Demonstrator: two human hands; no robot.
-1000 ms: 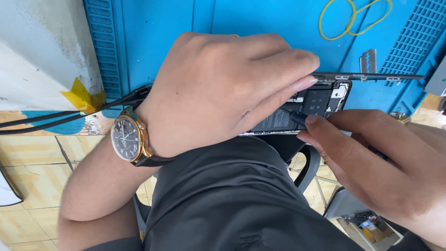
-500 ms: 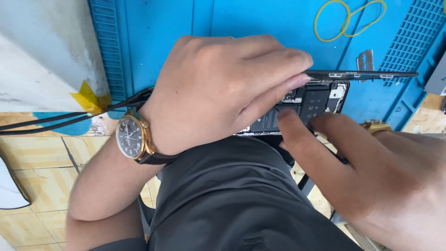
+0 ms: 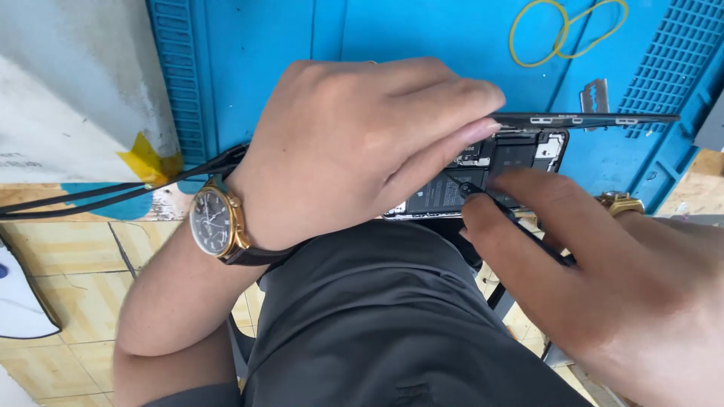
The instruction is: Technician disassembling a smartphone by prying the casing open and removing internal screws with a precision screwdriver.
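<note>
A: What is the left hand [image 3: 354, 147] doing?
B: It is lying curled over the open phone [image 3: 483, 169], fingers pressing it down on the blue worktop [image 3: 392, 30].

A: And the right hand [image 3: 603, 279]?
B: It is pinching a thin black tool [image 3: 490, 200], poking inside the phone.

A: Anything nearby?
B: A yellow rubber band [image 3: 562, 30] is lying at one o'clock from the phone.

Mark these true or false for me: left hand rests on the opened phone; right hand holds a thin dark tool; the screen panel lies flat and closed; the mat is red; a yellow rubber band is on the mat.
1. The left hand rests on the opened phone: true.
2. The right hand holds a thin dark tool: true.
3. The screen panel lies closed: false, it is lifted open.
4. The mat is red: false, blue.
5. A yellow rubber band lies on the mat: true.
</note>
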